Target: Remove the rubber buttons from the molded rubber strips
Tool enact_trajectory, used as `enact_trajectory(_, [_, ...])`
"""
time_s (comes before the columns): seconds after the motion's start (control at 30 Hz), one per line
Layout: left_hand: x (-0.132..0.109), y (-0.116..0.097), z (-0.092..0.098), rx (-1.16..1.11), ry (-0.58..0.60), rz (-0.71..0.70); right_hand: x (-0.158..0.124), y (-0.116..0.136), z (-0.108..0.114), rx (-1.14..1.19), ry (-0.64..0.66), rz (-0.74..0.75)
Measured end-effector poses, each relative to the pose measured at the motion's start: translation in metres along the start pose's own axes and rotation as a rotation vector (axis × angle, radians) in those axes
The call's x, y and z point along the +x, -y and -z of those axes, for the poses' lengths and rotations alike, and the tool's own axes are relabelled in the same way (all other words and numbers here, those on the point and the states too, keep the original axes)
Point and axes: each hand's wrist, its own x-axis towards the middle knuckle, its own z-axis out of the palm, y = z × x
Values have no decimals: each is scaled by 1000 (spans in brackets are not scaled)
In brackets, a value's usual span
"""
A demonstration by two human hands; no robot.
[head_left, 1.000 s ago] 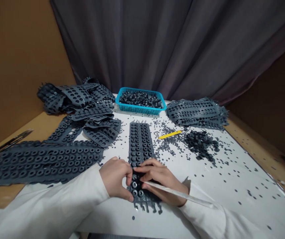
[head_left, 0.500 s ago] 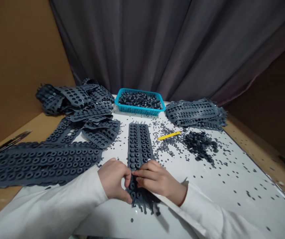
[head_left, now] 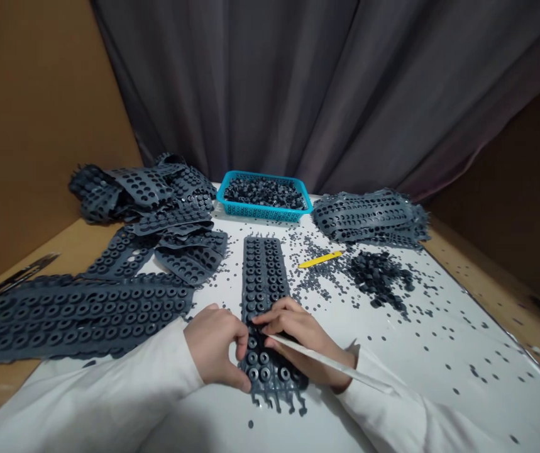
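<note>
A dark grey rubber sheet (head_left: 264,270) with rows of round, ring-like parts lies lengthwise in front of me on the white table. My left hand (head_left: 217,346) is curled at its near left edge, thumb and forefinger pressing the sheet there. My right hand (head_left: 300,340) rests over the sheet's right half, fingers bent. It is closed on a thin pale stick-like tool (head_left: 330,363), which slants back over the wrist. The fingertips hide the tool's front end and some of the rings. Thin ragged tails hang from the sheet's near end.
A turquoise basket (head_left: 264,214) of small dark pieces stands at the back. Similar sheets are piled at left (head_left: 142,189) and right (head_left: 368,214). A yellow cutter-like tool (head_left: 320,259), a heap of black pieces (head_left: 380,277) and scattered discs lie to the right. A black tool (head_left: 15,280) lies far left.
My right hand has turned, and the pale tool has swung up to a flatter slant. More of the sheet's near end now lies flat and shows. The left hand stays at the edge.
</note>
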Motion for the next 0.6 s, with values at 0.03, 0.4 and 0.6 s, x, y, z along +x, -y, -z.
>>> enact_trajectory(0.03, [0, 0, 0, -3, 0, 0, 0, 1, 0, 19, 11, -3])
enact_trajectory(0.4, [2, 4, -3, -20, -8, -9, 5, -6, -1, -282, 109, 143])
enact_trajectory(0.6, [2, 3, -4, -15, -1, 8, 21, -14, 10, -368, 101, 130])
